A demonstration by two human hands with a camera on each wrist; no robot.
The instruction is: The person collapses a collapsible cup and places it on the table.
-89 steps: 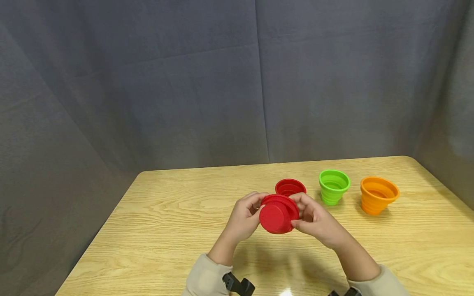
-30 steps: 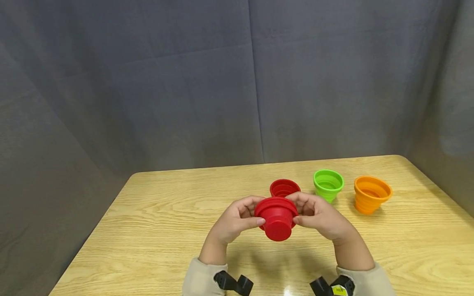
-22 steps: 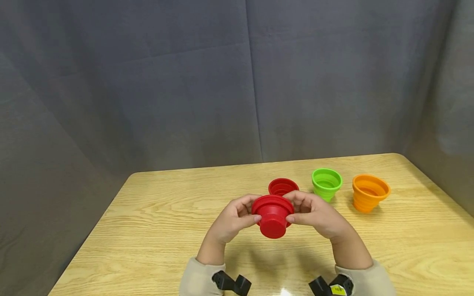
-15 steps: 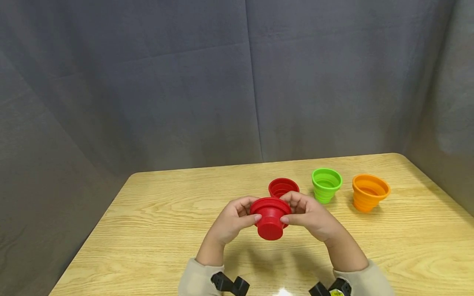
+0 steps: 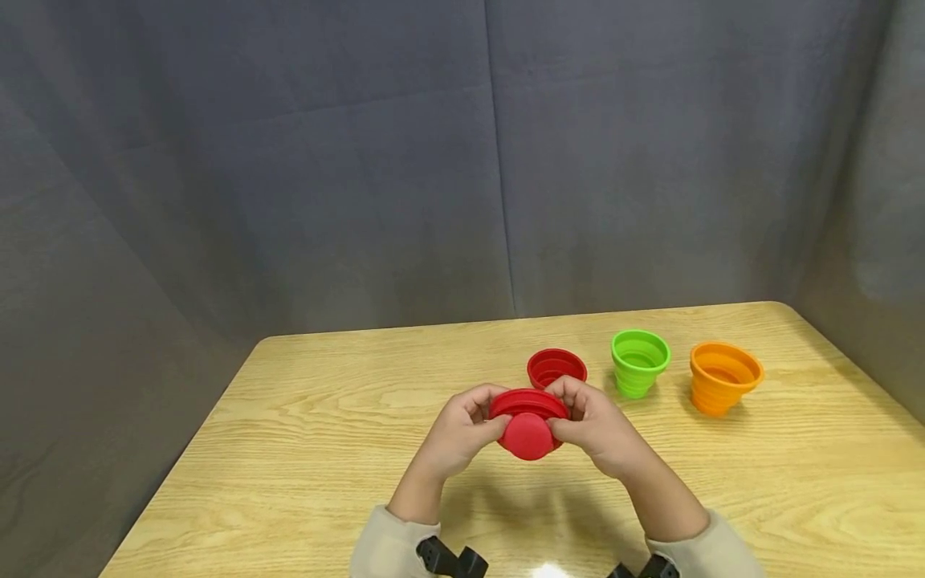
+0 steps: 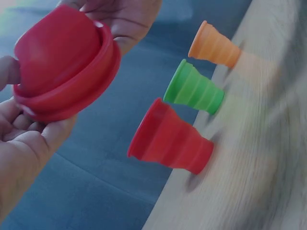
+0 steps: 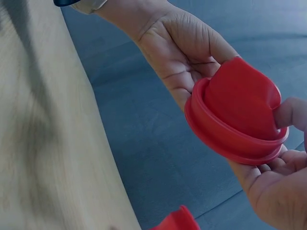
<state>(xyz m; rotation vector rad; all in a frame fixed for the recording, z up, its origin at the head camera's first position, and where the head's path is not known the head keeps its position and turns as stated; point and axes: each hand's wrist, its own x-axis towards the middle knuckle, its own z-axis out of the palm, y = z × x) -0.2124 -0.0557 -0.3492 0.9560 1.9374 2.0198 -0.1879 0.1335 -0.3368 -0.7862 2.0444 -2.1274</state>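
Both hands hold a red collapsible cup (image 5: 529, 437) above the table, tilted so that its base faces the head camera. My left hand (image 5: 466, 433) grips its left side, thumb against the wall near the base, fingers behind the rim. From the other side, my right hand (image 5: 603, 429) grips it the same way. In the left wrist view the held cup (image 6: 67, 57) has a dented wall, and a folded ring circles it near the rim. A second red cup (image 5: 556, 367) stands upright just behind it, partly hidden by the hands in the head view.
A green collapsible cup (image 5: 640, 361) and an orange one (image 5: 725, 377) stand upright to the right of the second red cup on the wooden table (image 5: 347, 417). Grey cloth (image 5: 390, 177) hangs behind the table and along its sides.
Earlier, the held cup's base pointed lower and its wall stood out longer; now the base faces the camera and looks pushed toward the rim. The thumbs have moved inward. The standing cups stay put.
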